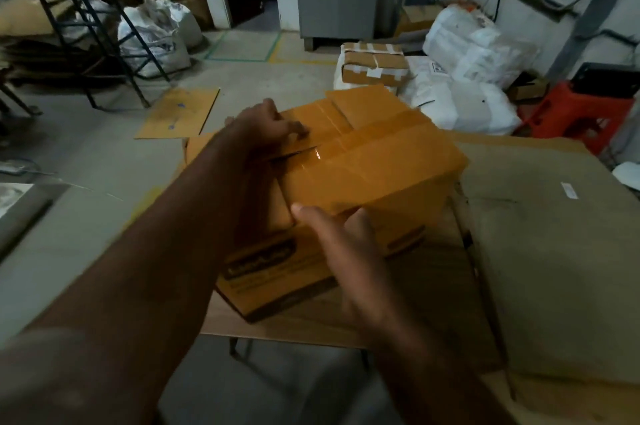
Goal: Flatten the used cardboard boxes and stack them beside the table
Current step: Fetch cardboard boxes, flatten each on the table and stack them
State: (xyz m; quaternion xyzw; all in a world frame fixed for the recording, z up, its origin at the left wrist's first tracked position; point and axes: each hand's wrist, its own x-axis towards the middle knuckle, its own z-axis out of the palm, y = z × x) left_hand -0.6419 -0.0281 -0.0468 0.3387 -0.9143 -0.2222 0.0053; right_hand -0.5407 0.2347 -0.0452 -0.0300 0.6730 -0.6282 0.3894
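Cardboard, orange-brown and taped: the 1 upright shipping box (360, 168) looks light, stiff-walled (tape glossy); left hand (266, 128) pinches its flap seam, right hand (349, 251) presses straight-fingered.

The orange box (363, 175) fills the middle of the tabletop (433, 286), leaving a bare strip along its near edge. A flat grey-brown cardboard sheet (554, 251) covers the right side. Left of the tabletop the floor (86, 217) lies open up to a flattened cardboard piece (178, 113) and a metal rack (86, 26) farther off.
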